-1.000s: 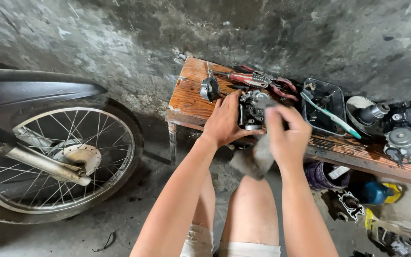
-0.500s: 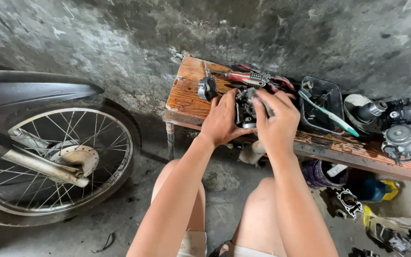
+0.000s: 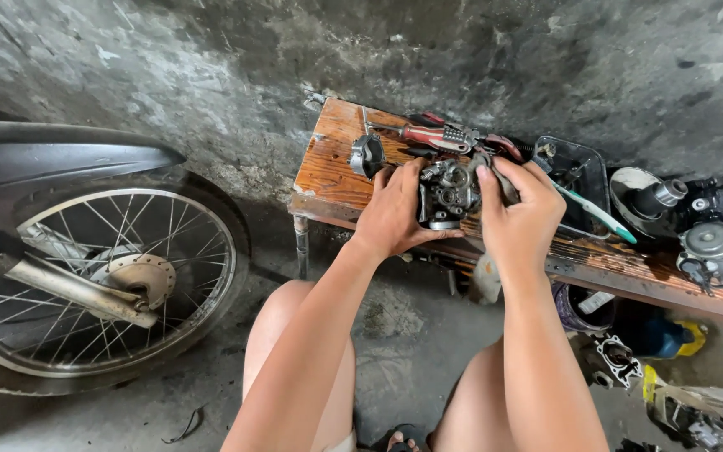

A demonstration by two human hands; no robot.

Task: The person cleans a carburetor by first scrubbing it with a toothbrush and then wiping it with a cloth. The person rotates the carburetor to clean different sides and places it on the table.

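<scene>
A small grey metal carburettor (image 3: 448, 191) stands on a worn wooden bench (image 3: 336, 180). My left hand (image 3: 395, 213) grips its left side, thumb under its base. My right hand (image 3: 519, 213) holds its right side, with the fingertips curled over the top. Just behind the carburettor lie red-handled pliers (image 3: 433, 136) and a round dark metal part (image 3: 367, 155).
A black tray (image 3: 575, 172) holding a white and green toothbrush (image 3: 596, 213) sits to the right, then grey engine parts (image 3: 713, 238). A motorcycle's rear wheel (image 3: 94, 285) stands at the left. Containers and parts lie under the bench (image 3: 621, 335). My knees are below.
My right hand has come down from in front of the carburettor onto its right side. The pale rag it held is gone from it. The view has shifted slightly.
</scene>
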